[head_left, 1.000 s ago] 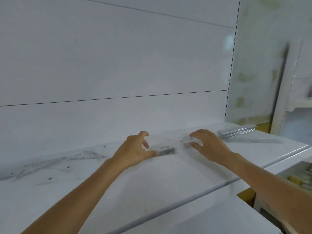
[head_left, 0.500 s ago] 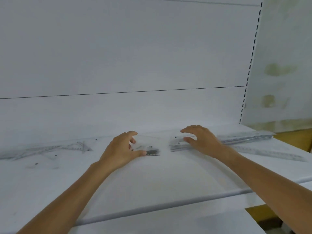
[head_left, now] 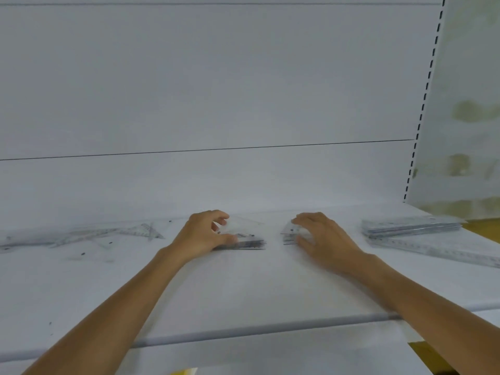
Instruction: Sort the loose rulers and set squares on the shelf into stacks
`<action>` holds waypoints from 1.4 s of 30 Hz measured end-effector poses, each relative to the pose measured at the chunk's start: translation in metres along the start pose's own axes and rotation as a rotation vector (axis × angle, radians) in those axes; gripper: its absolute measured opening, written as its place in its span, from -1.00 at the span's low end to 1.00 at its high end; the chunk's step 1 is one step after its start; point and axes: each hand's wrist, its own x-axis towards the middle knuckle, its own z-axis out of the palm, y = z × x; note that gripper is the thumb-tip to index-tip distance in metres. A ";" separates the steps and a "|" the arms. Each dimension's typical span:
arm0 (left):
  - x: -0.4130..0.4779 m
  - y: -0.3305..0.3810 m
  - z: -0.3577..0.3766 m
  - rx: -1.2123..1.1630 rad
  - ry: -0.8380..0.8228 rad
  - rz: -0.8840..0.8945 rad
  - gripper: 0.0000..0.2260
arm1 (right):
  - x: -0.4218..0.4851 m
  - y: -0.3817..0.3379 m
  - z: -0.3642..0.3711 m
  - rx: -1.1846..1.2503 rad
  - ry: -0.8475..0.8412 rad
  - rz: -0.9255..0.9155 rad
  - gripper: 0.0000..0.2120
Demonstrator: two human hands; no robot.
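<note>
Shelf [head_left: 243, 288]: white, plain backing panel behind, nothing fancy.
Left hand [head_left: 201, 235]: curled round the small stack of clear set squares [head_left: 240, 239], thumb at the front edge, fingers on top.
Right hand [head_left: 322, 236]: flat-ish, fingers pressing a second little pile of clear pieces [head_left: 290, 234]; actual grip hard to tell.
Change: gap between the two piles wider than half a second back, so looks like splitting into separate stacks.
Ruler stack [head_left: 411, 227]: far right, tidy already, one long ruler [head_left: 438, 250] loose in front.
Leftovers [head_left: 89, 236]: jumble of loose pieces far left, untouched.
Progress: roughly midway, guessing.
</note>
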 end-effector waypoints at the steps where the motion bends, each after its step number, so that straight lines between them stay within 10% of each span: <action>1: 0.000 -0.003 0.001 -0.009 0.014 0.009 -0.56 | -0.006 -0.015 0.004 0.048 -0.033 -0.028 -0.62; 9: 0.002 -0.010 0.006 -0.065 0.347 0.106 -0.69 | -0.026 -0.056 0.018 0.110 -0.132 -0.173 -0.72; 17: -0.004 -0.020 0.015 0.159 -0.072 0.025 -0.66 | -0.024 -0.055 0.020 0.131 -0.124 -0.186 -0.75; 25: -0.005 -0.019 0.004 -0.086 0.028 -0.017 -0.72 | -0.015 -0.072 0.012 -0.021 -0.178 -0.219 -0.71; 42: -0.101 -0.256 -0.254 0.137 0.122 -0.165 -0.90 | 0.145 -0.318 0.138 0.108 -0.119 -0.162 -0.58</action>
